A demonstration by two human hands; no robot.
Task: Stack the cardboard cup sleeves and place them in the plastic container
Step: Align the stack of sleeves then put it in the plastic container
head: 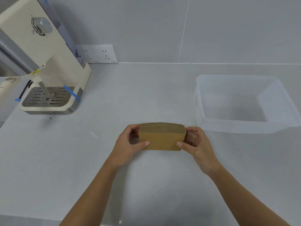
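A stack of brown cardboard cup sleeves (162,137) stands on edge at the middle of the grey counter, corrugated edges facing up. My left hand (130,144) grips its left end, thumb on the front face and fingers behind. My right hand (195,144) grips the right end the same way. A translucent plastic container (202,115) sits on the counter to the right and slightly behind the stack, with nothing visible inside.
A cream coffee machine (48,70) with a metal drip tray and blue tape strips stands at the back left. A white wall socket plate (97,53) sits behind it on the tiled wall. The counter's front edge (114,223) runs along the bottom.
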